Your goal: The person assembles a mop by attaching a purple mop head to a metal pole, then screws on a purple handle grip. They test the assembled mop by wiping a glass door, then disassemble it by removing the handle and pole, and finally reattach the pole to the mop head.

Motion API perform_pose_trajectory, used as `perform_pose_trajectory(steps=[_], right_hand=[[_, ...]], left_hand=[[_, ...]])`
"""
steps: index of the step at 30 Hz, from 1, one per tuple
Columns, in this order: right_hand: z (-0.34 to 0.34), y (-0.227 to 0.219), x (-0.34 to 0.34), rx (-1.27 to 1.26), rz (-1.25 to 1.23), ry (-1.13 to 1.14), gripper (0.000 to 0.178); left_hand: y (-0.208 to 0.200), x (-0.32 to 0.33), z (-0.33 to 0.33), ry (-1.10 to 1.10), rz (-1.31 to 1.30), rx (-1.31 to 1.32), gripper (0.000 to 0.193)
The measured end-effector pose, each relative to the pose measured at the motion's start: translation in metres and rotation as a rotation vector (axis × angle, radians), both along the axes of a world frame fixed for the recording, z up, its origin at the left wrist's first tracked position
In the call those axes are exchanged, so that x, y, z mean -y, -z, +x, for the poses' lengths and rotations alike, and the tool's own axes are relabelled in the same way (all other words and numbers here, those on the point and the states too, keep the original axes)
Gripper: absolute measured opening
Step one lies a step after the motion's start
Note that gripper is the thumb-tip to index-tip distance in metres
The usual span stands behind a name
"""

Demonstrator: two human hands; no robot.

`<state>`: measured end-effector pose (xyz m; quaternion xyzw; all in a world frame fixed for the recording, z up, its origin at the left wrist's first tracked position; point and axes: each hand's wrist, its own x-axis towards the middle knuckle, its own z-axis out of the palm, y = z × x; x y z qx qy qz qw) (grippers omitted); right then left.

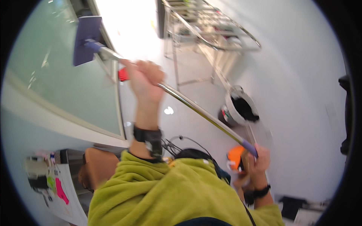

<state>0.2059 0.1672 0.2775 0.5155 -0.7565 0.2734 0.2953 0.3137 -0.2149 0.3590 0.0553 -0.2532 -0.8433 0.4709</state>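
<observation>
At left, your left grip [146,79] encloses the steel pole [198,108]; near right, your right grip [260,162] wraps its purple end [249,147].

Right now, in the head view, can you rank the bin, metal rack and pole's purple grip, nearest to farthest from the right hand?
1. Purple grip, held in the right hand.
2. Bin, ahead, slightly left.
3. Metal rack, farther ahead and left.

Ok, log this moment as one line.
left hand: closed on metal pole | right hand: closed on purple grip | purple flat head: before greenish panel, contact unclear
</observation>
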Motion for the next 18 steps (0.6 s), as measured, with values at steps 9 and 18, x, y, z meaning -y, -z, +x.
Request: perform_pose_trajectory(steps=[9,18], right_hand=[[0.000,-0.051,0.006,1.732,0.245,-0.171,0.030],[0.011,-0.021,0.011,0.593,0.006,0.006,0.031]], left_hand=[[0.012,0.017,-0.001,0.211,0.143,-0.195,0.053],[0.006,0.034,-0.003,0.201,-0.022,-0.149,0.051]])
